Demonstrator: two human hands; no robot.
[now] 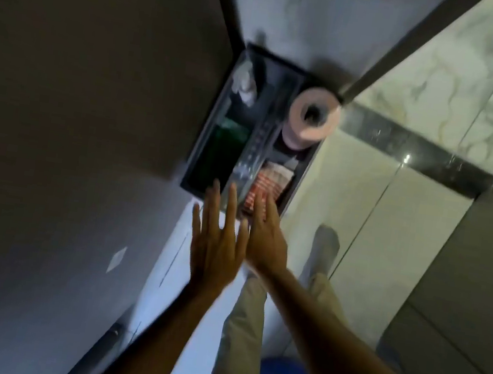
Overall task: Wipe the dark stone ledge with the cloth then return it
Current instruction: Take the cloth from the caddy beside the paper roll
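I am looking steeply down at a dark, open-topped rack [193,160] set against the wall, with both hands reaching toward its near end; the left hand [214,245] is spread wide and flat, fingers splayed, holding nothing, and the right hand [266,237] is flat too, fingers extended over the near right compartment, also empty as far as I can tell through the blur; the two hands are just beside each other, thumbs nearly touching. The red-and-white patterned cloth [268,183] is lying folded in that near right compartment, under the right fingertips, so I am judging the step in hand to be picking it up; a pink paper roll [312,116] is standing in the far right part of the rack, and something pale and crumpled [244,82] is sitting at the far left. The dark stone ledge [418,150] is running along the tiled wall to the right of the rack, glossy and speckled, well apart from the hands. To do this well I am wanting the right fingers to curl in and pinch the cloth's near edge, lifting it straight up clear of the rack's rim without brushing the roll; the left hand should be staying out of the way.
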